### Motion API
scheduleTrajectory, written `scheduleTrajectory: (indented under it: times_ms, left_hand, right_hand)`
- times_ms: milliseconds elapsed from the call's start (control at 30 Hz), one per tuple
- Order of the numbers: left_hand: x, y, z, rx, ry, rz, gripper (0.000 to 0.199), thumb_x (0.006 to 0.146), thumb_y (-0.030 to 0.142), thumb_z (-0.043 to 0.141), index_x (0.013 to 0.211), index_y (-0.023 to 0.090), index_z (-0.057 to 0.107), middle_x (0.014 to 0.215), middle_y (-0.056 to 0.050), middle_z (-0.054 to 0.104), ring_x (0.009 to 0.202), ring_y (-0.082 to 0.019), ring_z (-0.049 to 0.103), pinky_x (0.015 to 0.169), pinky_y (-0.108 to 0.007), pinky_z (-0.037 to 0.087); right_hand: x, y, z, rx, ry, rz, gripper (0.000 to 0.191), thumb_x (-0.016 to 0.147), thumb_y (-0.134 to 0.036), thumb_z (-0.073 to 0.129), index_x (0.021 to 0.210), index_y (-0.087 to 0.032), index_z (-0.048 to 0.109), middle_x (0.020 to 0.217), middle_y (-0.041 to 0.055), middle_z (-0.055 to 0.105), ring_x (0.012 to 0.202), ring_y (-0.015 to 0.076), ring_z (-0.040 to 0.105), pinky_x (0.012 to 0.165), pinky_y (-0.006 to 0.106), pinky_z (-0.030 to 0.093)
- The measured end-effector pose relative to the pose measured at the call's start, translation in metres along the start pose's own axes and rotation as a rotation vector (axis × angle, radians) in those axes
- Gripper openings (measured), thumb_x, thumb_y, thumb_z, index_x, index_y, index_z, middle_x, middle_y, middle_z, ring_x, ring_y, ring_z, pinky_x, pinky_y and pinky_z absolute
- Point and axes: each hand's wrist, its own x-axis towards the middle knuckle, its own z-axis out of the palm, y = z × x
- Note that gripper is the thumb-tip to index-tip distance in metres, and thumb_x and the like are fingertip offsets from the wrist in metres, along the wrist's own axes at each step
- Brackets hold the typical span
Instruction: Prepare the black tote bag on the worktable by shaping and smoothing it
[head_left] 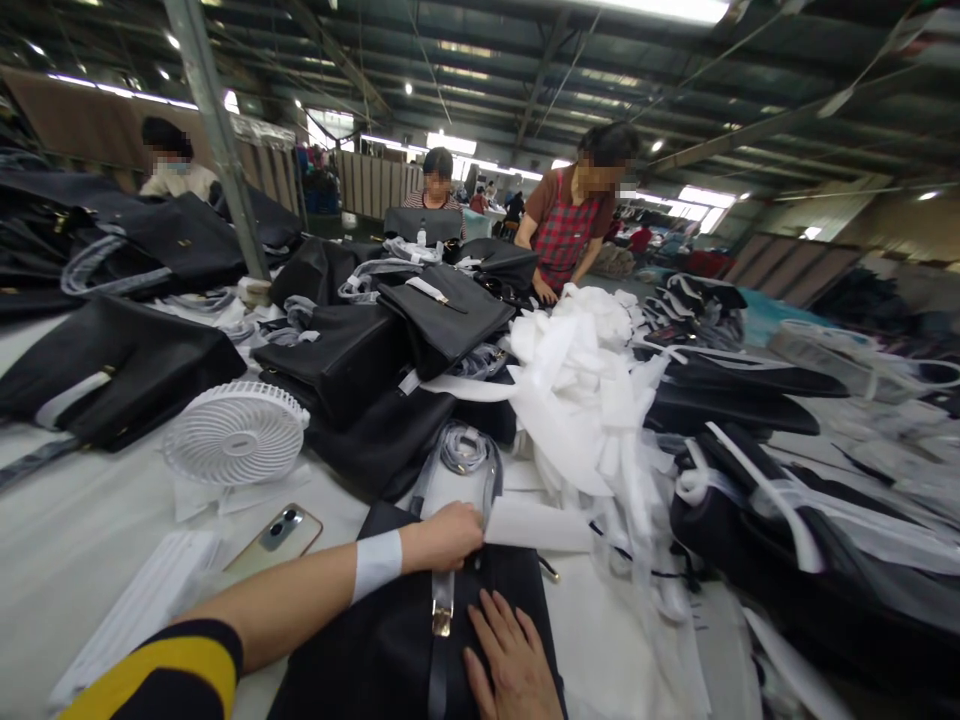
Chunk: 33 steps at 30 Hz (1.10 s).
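Note:
A black handbag point(360, 640) lies flat on the table in front of me. A gold buckle point(442, 617) sits on its strap. My left hand point(448, 537) is closed over the bag's upper edge, beside the plastic-wrapped handle point(495, 480); what its fingers grip is hidden. A white foam strip point(536, 523) reaches right from that fist, and I cannot tell whether it is held. My right hand point(512, 655) rests flat on the bag, right of the buckle, fingers spread. Just beyond, a wrapped strap point(463, 448) lies coiled inside the handle.
Left of the bag are a white fan point(236, 435) and a phone point(281, 538). Black bags point(330, 360) pile up ahead, with a white foam heap point(585, 370) beside them. More black bags point(810, 540) lie right. A person in a checked apron point(566, 235) stands across the table.

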Motion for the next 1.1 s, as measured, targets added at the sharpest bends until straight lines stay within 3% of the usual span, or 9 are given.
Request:
scheduleTrajectory:
  times_ms: [133,267,367,467,600,733,900,1000,1100]
  left_hand:
    - [-0.009,-0.004,-0.01,0.006,0.022,-0.019,0.016,0.082,0.014,0.053,0.083,0.015,0.068,0.097,-0.014,0.064,0.096,-0.027,0.061,0.087,-0.038,0.049]
    - [-0.017,0.004,-0.028,-0.061,0.105,0.015,0.021,0.091,0.016,0.042,0.093,0.018,0.063,0.102,-0.009,0.063,0.099,-0.021,0.058,0.09,-0.031,0.045]
    - [-0.037,0.008,-0.037,-0.12,0.17,-0.023,0.025,0.096,0.022,0.034,0.101,0.019,0.058,0.102,-0.008,0.063,0.098,-0.019,0.058,0.088,-0.029,0.044]
    - [-0.058,0.006,-0.039,-0.167,0.143,-0.084,0.024,0.093,0.02,0.038,0.092,0.017,0.061,0.091,-0.006,0.067,0.087,-0.019,0.062,0.078,-0.027,0.045]
    - [-0.061,0.008,-0.03,-0.207,0.105,-0.098,0.027,0.095,0.031,0.04,0.09,0.02,0.064,0.084,-0.002,0.069,0.078,-0.015,0.064,0.072,-0.023,0.044]
    - [-0.046,0.019,-0.01,-0.152,0.104,-0.195,0.037,0.098,0.032,0.031,0.097,0.018,0.064,0.094,-0.009,0.069,0.09,-0.021,0.066,0.076,-0.029,0.047]
    - [-0.035,0.025,0.011,-0.086,0.058,-0.231,0.037,0.096,0.034,0.032,0.102,0.018,0.065,0.099,-0.014,0.066,0.089,-0.027,0.066,0.078,-0.038,0.051]
    - [-0.034,0.028,0.013,-0.063,0.054,-0.216,0.035,0.095,0.029,0.031,0.105,0.019,0.063,0.102,-0.013,0.066,0.092,-0.027,0.066,0.081,-0.039,0.052]
    - [-0.034,0.027,0.018,-0.036,0.074,-0.193,0.033,0.094,0.029,0.033,0.107,0.021,0.062,0.102,-0.012,0.066,0.093,-0.026,0.065,0.083,-0.038,0.052]
  right_hand:
    - [0.001,-0.001,0.0,0.0,-0.016,0.009,0.042,0.091,-0.036,0.053,0.13,-0.021,0.055,0.139,0.0033,0.054,0.123,0.0239,0.055,0.094,0.04,0.047]
    - [0.0,0.002,0.002,-0.01,0.018,-0.013,0.043,0.09,-0.035,0.054,0.13,-0.02,0.055,0.138,0.0036,0.055,0.123,0.0235,0.055,0.094,0.039,0.047]
    - [-0.001,0.003,0.003,-0.002,0.025,-0.013,0.044,0.09,-0.035,0.054,0.131,-0.02,0.055,0.138,0.0042,0.055,0.123,0.0237,0.055,0.095,0.039,0.046]
    - [0.0,0.002,0.004,0.013,0.02,-0.009,0.044,0.091,-0.036,0.055,0.131,-0.019,0.055,0.138,0.0042,0.056,0.123,0.0239,0.055,0.095,0.039,0.046]
    - [-0.001,0.002,0.008,0.058,0.032,-0.003,0.042,0.091,-0.036,0.055,0.13,-0.018,0.056,0.136,0.0058,0.057,0.121,0.0253,0.057,0.092,0.04,0.049]
    - [-0.003,0.004,0.01,0.198,0.014,0.072,0.039,0.094,-0.033,0.052,0.13,-0.019,0.055,0.131,0.007,0.061,0.117,0.0262,0.06,0.089,0.042,0.054]
    - [0.027,0.016,0.01,0.454,0.042,0.282,0.037,0.099,-0.025,0.039,0.132,-0.019,0.053,0.128,0.0109,0.062,0.116,0.0214,0.06,0.095,0.037,0.054]
    - [0.056,0.032,0.021,0.387,-0.004,0.193,0.043,0.096,-0.019,0.038,0.138,-0.018,0.049,0.137,0.0116,0.056,0.125,0.0233,0.053,0.101,0.04,0.049]
    - [0.074,0.054,0.038,0.22,-0.089,0.158,0.038,0.094,-0.02,0.042,0.129,-0.021,0.057,0.134,0.01,0.059,0.121,0.0263,0.056,0.093,0.041,0.052]
